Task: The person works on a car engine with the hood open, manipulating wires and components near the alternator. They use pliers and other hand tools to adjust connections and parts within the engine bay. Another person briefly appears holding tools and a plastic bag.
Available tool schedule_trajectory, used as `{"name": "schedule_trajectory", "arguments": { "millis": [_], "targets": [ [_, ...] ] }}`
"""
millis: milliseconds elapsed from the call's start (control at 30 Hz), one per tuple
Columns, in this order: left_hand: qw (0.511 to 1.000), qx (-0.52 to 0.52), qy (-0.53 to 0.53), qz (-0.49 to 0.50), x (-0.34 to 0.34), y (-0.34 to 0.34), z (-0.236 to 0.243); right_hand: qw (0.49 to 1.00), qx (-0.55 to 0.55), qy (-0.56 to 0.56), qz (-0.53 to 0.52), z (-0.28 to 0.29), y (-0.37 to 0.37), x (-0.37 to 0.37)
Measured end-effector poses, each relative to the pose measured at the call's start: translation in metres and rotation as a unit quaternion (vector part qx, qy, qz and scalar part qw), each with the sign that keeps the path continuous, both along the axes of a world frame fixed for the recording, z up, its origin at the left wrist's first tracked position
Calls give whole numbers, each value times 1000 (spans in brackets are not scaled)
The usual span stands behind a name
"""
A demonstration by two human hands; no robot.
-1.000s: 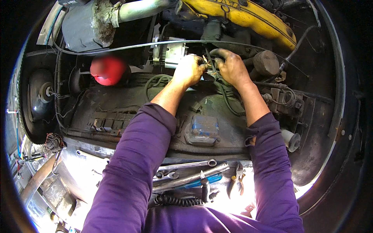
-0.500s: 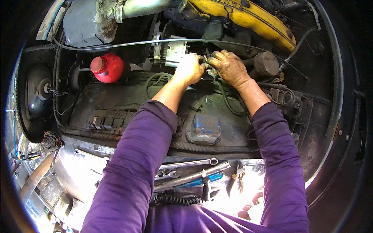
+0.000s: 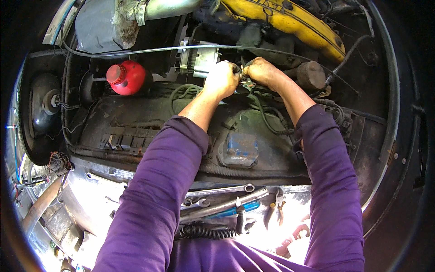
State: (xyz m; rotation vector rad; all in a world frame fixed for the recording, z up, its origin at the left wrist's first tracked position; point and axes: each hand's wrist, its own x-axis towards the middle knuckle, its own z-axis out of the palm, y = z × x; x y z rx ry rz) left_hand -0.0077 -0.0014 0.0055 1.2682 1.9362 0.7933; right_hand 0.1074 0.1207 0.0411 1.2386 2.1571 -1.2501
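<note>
Seen from beside the open engine bay; person in purple sleeves, both arms reaching forward over the dark metalwork; left hand [image 3: 222,79] closed, thumb and fingers pinched on a small bunch of wires [image 3: 247,84]; right hand [image 3: 263,71] facing it, fingers curled in, tips closed on the same wires; which strand each one grips, too small to tell; wires sit between the two hands, right of a silver finned motor part [image 3: 201,61]; a thin cable [image 3: 163,51] runs across just above the hands; green hose [image 3: 259,106] bends down below the right wrist; yellow engine cover [image 3: 290,25] beyond; red bottle [image 3: 129,78] well off to the left; on the near ledge, a long wrench [image 3: 222,191], a metal tube [image 3: 233,204], pliers [image 3: 270,216] and a coiled black cord [image 3: 206,233]
</note>
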Motion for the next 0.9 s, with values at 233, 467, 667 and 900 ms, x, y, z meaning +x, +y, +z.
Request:
{"name": "schedule_trajectory", "arguments": {
  "millis": [233, 467, 667, 900],
  "targets": [
    [999, -36, -11, 1, -1, 0, 3, 900, 343, 115, 243, 13, -9, 24],
    [999, -33, -36, -12, -3, 1, -2, 819, 436, 144, 344, 8, -6, 36],
    [1000, 6, 7, -17, -2, 0, -6, 852, 367, 147, 343, 11, -6, 32],
    [1000, -18, 1, -24, -1, 2, -3, 997, 36, 21, 60, -4, 0, 13]
  ]
}}
